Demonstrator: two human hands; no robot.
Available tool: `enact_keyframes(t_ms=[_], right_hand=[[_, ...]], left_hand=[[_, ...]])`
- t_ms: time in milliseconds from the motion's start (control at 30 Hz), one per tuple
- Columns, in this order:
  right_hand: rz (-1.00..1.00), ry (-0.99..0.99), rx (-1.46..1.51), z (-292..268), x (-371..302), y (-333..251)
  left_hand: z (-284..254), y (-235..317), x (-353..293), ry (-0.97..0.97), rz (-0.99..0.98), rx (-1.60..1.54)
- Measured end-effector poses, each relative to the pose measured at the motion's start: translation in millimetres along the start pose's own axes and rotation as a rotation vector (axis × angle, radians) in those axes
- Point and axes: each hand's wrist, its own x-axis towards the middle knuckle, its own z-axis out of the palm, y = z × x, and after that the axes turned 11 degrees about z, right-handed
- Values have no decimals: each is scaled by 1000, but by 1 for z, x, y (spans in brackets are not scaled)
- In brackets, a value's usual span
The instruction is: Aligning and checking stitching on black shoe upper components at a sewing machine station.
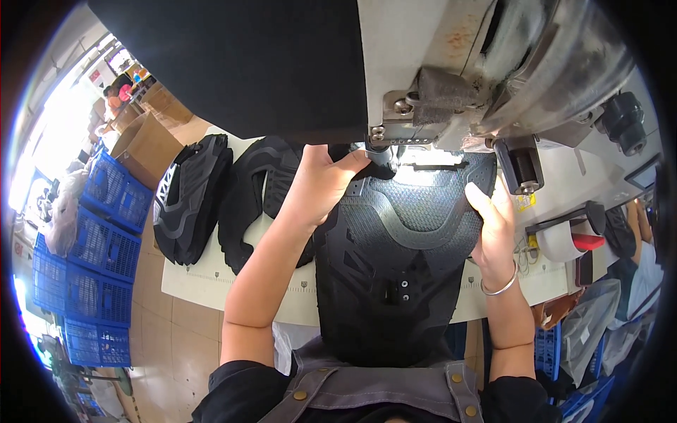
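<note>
A large black moulded panel (395,254) with a honeycomb texture and raised curved bands lies under the head of a sewing machine (423,106). Its lower part hangs over the table's front edge toward my apron. My left hand (321,180) grips the panel's far left edge close to the machine's needle area, its fingertips partly hidden behind the dark material. On the right edge, my right hand (493,222) pinches the panel, thumb on top and fingers underneath. A bright lamp glow covers the panel's far end beneath the machine.
More black moulded pieces (192,201) are piled on the table's left, with another open-centred piece (257,187) beside them. Blue plastic crates (106,247) and cardboard boxes (144,148) stand on the floor to the left. Another person (638,268) sits at far right near plastic bags.
</note>
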Motion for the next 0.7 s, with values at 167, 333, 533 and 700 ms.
enact_keyframes(t_ms=[167,333,533,700], right_hand=[[22,8,38,-1,-5,5],[109,-15,-6,-6,-19,7],[148,11,-45,-7,-29,13],[173,-25,-19,-6,-37,17]], left_hand=[[7,5,-15,104,-99,-97],[3,9,-59,96,-100,1],[9,8,-110,-62,-276,-63],[24,-2,-126,-71,-323,-172]])
